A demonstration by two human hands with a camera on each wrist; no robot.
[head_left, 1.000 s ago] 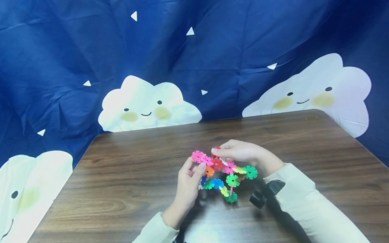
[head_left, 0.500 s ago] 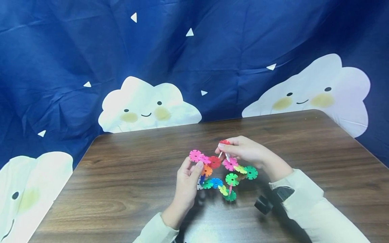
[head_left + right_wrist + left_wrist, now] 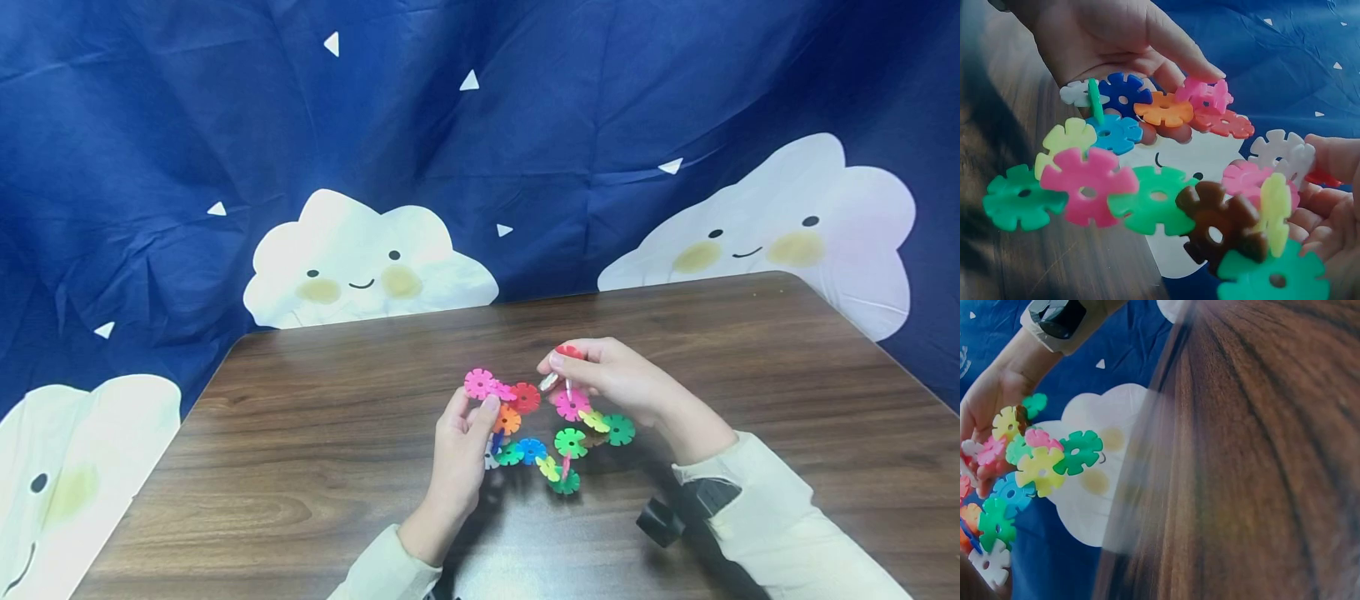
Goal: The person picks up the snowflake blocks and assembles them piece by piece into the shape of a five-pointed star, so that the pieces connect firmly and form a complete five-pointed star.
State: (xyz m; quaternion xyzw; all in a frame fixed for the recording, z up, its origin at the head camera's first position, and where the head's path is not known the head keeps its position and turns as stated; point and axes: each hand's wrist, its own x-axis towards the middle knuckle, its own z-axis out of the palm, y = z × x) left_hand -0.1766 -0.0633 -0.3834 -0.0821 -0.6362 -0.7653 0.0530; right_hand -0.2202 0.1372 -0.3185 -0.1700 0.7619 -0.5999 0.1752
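A chain of colourful plastic snowflake discs [image 3: 532,451], slotted edge to edge, hangs in a loop between my hands above the table. My left hand [image 3: 459,454] pinches it between thumb and fingers beside the pink discs [image 3: 1204,95], with a red disc [image 3: 525,397] just to their right. At the other end, my right hand [image 3: 615,375] grips a red disc and white discs [image 3: 1282,153], joined to a pink disc [image 3: 572,406]. A gap separates these white discs from the left side's red disc. Brown, yellow and green discs [image 3: 1274,276] show along the lower part in the right wrist view.
The brown wooden table [image 3: 300,467] lies beneath both hands. Behind it hangs a blue cloth [image 3: 420,125] printed with white clouds. A black wrist-worn device [image 3: 660,522] juts out below the right sleeve.
My right hand has moved right with its red and white discs, drawing them away from the red disc on the left side. The left hand has shifted only slightly left.
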